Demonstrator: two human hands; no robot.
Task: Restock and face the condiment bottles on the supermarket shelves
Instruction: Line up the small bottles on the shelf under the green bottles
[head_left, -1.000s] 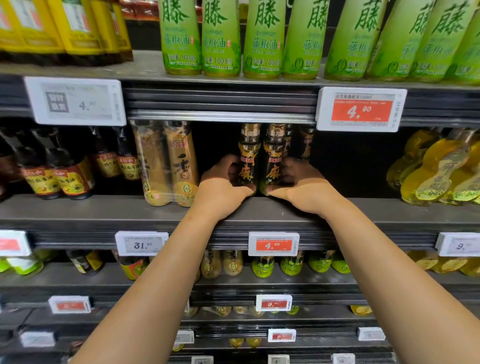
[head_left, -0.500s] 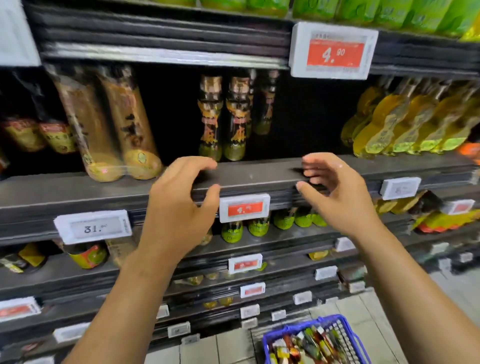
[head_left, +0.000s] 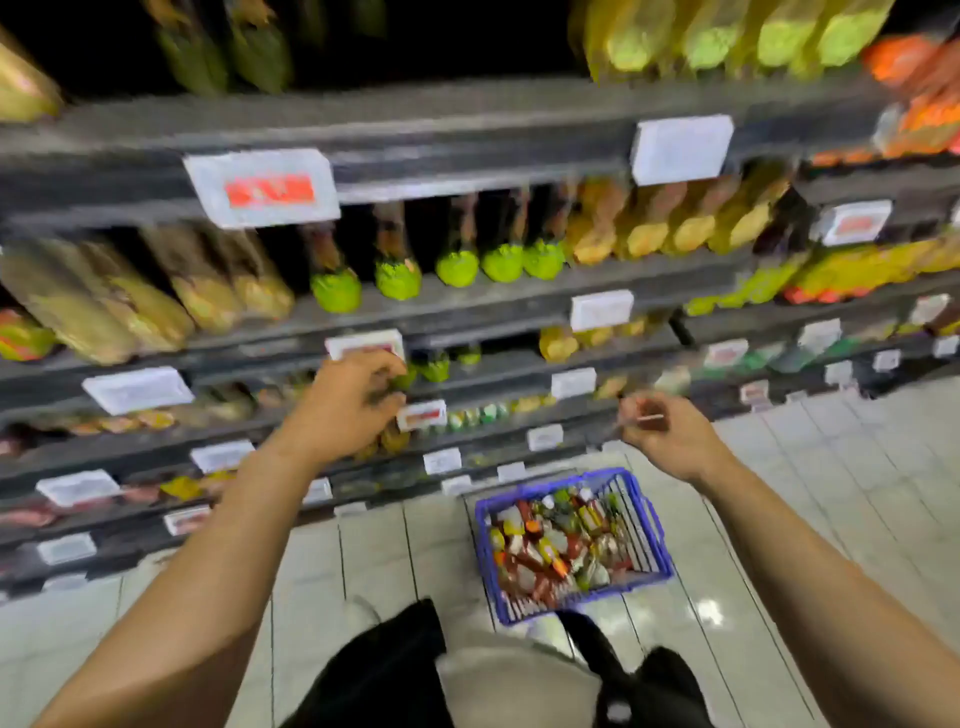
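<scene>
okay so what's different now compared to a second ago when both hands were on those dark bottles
Both hands let go of the bottles and drew back from the shelf. The left hand and right hand now hang in the air, fingers loosely curled, holding nothing. The view tilted down to a blue basket on the floor. The bottles stayed shelved.

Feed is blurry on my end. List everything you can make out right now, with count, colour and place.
Shelves: several tiers, dark grey, across the upper frame.
Bottles: many, blurred; green-based ones mid-shelf, yellow ones to the right and above.
Price tags: many, white, some with red panels, along shelf edges.
Basket: one, blue, on the floor below the right hand, full of mixed small goods.
Floor: pale tiles, lower frame.
Left hand: fingers curled, in front of the lower shelves; too blurred to tell whether it holds anything.
Right hand: loosely curled, empty, above the basket.
</scene>
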